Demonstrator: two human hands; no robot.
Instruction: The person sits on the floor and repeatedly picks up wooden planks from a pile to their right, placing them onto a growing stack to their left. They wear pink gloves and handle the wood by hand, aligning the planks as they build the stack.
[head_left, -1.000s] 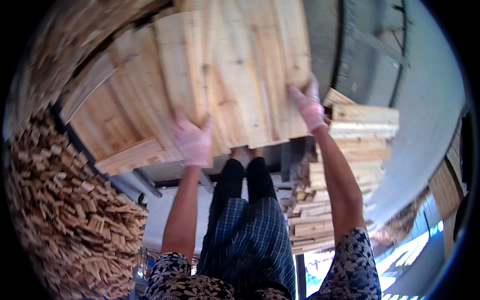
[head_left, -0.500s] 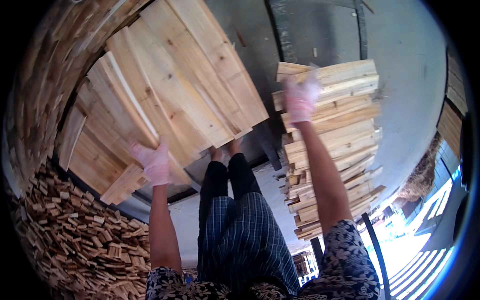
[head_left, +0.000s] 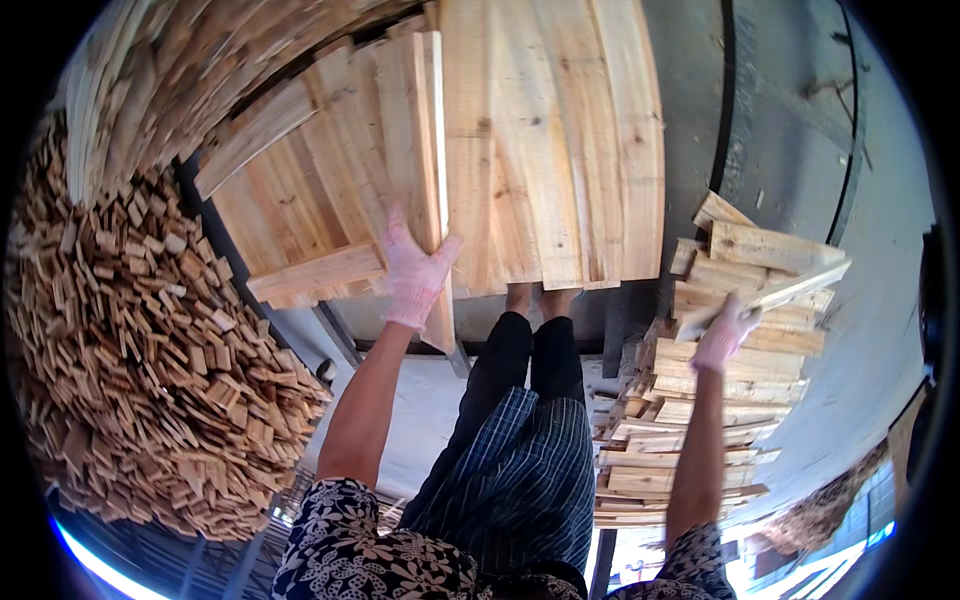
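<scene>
Both my hands wear pale pink gloves. My left hand (head_left: 418,265) lies across the near end of a narrow board (head_left: 437,150), thumb and fingers spread to either side of it. That board lies lengthwise on the row of flat boards, its pale edge showing. To its right are wider, knotty boards (head_left: 550,140) set side by side; a short piece (head_left: 320,275) rests crosswise at the left. My right hand (head_left: 728,335) is closed around a wooden slat (head_left: 800,285), just over a stack of slats (head_left: 730,385). Its fingertips are partly hidden.
A large heap of small wood pieces (head_left: 150,370) fills the left side. Long stacked planks (head_left: 230,90) stand beyond it. Dark metal bars (head_left: 725,90) run along the grey surface at the far right. My bare feet (head_left: 540,298) are just below the boards.
The view has swung, so the boards appear farther right. My right hand has moved nearer along the stack and now has a slat in it. My left hand stays by the narrow board.
</scene>
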